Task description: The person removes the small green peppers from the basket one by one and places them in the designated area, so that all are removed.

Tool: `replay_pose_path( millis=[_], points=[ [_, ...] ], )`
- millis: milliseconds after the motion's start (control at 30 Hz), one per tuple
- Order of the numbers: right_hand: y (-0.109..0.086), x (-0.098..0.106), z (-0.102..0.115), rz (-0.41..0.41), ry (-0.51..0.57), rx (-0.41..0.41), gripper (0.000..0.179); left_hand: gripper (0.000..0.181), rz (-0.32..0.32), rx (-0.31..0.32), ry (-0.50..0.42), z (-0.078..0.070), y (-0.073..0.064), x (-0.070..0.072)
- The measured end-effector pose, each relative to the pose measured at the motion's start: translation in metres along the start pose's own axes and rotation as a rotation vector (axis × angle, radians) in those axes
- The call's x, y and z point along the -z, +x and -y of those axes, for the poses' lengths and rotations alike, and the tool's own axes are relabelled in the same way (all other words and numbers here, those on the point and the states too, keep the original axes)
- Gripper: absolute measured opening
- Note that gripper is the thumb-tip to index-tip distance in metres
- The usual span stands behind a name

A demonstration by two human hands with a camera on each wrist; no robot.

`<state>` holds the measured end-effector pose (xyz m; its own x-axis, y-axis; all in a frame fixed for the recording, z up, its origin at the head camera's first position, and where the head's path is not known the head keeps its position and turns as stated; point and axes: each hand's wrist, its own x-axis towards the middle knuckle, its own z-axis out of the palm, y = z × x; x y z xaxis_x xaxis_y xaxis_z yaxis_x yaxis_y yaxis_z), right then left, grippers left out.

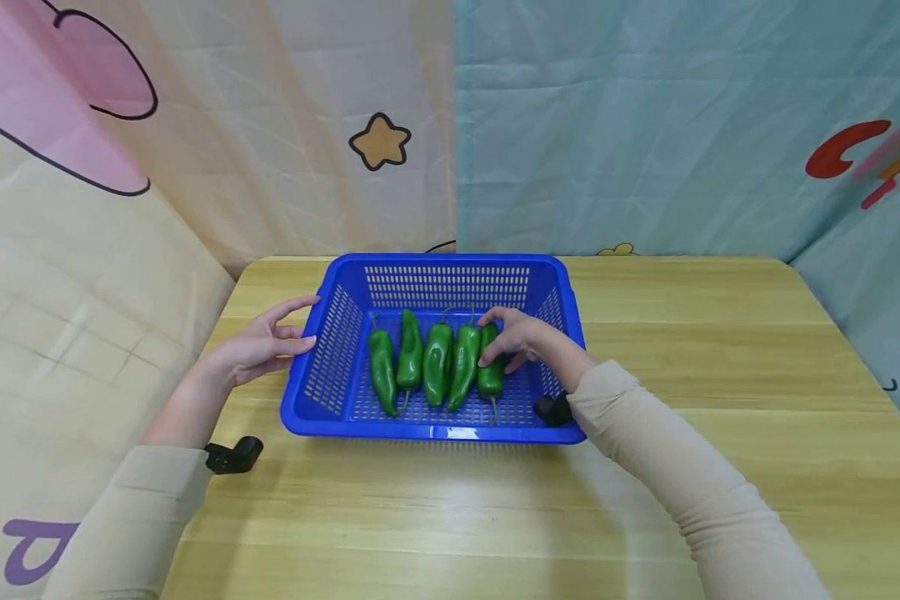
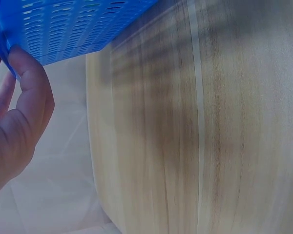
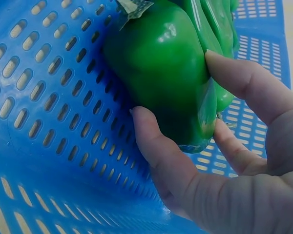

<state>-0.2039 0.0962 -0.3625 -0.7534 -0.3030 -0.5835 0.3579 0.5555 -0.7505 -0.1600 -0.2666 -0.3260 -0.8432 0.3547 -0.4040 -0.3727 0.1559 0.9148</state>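
Note:
A blue plastic basket (image 1: 431, 432) with slotted walls sits on the table, and several long green peppers lie side by side in it. At its left end, my left hand (image 1: 261, 343) holds the rim; in the left wrist view the basket's rim (image 2: 4, 46) runs between the thumb and the fingers. My right hand (image 1: 516, 336) reaches in over the right side and grips the rightmost green pepper (image 1: 490, 385), whose stem points toward me. Up close, thumb and fingers (image 3: 173, 163) lie along both sides of that pepper (image 3: 158, 63), low by the basket floor.
The light wooden table (image 1: 720, 350) extends right of the basket and in front of it. Printed cloth curtains (image 1: 615, 125) hang behind and at both sides. Each wrist carries a small black camera mount (image 1: 234, 455); the right one overlaps the basket's near right corner.

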Motion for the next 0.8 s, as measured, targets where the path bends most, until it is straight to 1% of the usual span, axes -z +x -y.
replay_pose_path(
  millis=[233,500,667,800],
  points=[
    [-0.0010,0.0015,0.0006,-0.013,0.027,-0.002,0.068,0.075,0.001,-0.004,0.005,-0.0011,-0.0006,-0.0002],
    [-0.0016,-0.0016,0.0007,-0.018,0.024,0.000,0.067,0.074,0.009,-0.009,-0.016,0.0030,-0.0013,0.0015],
    [-0.0014,-0.0017,0.0013,-0.016,0.022,0.024,0.068,0.074,0.017,-0.009,-0.025,0.0035,-0.0005,0.0019],
    [-0.0008,-0.0010,0.0017,-0.012,0.045,0.045,0.069,0.076,0.020,-0.006,-0.023,0.0019,-0.0008,0.0019]
  ],
)
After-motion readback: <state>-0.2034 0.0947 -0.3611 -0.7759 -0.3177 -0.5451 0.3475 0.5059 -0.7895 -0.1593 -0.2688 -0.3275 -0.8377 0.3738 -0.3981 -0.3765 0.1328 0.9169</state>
